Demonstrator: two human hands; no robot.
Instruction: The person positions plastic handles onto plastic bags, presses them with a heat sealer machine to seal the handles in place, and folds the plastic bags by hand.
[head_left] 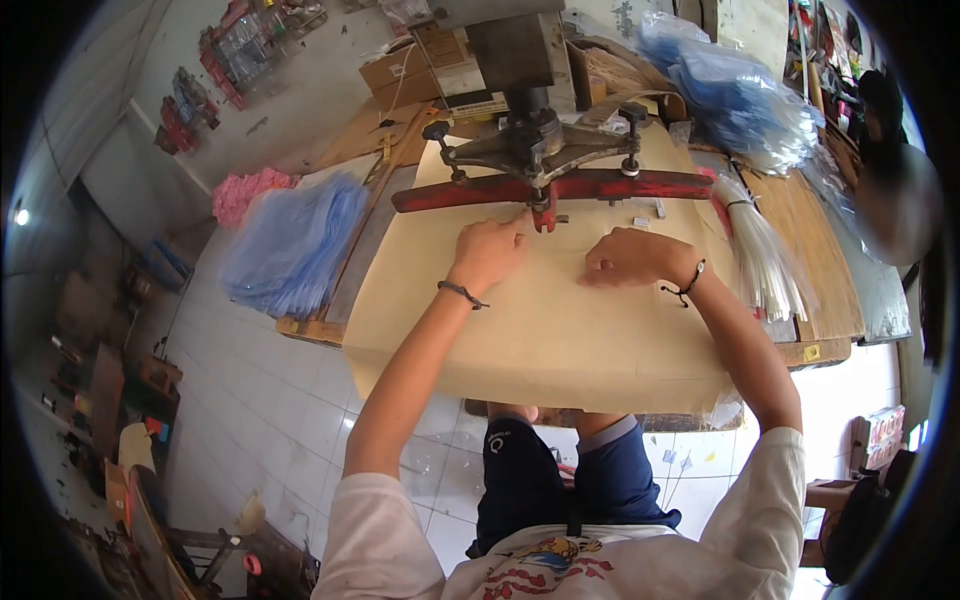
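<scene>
Under the press head (540, 150) with its long red bar (635, 184), my left hand (490, 250) reaches up to the middle of the bar, fingertips near a short red bracket (544, 215). Its fingers are bent and partly hidden, so what they hold, if anything, cannot be made out. My right hand (638, 258) hovers or rests over the brown paper sheet (560, 340), its fingers curled inward and slightly blurred; nothing it holds can be made out. Small grey pieces (642, 222) lie on the paper between my right hand and the bar.
Blue plastic sheets (295, 240) are stacked at the left, with pink material (248, 195) behind. White strips (768, 255) lie in a bundle on the right. More blue plastic (740, 90) is piled at the back right. Part of a person (895, 200) appears at the right edge.
</scene>
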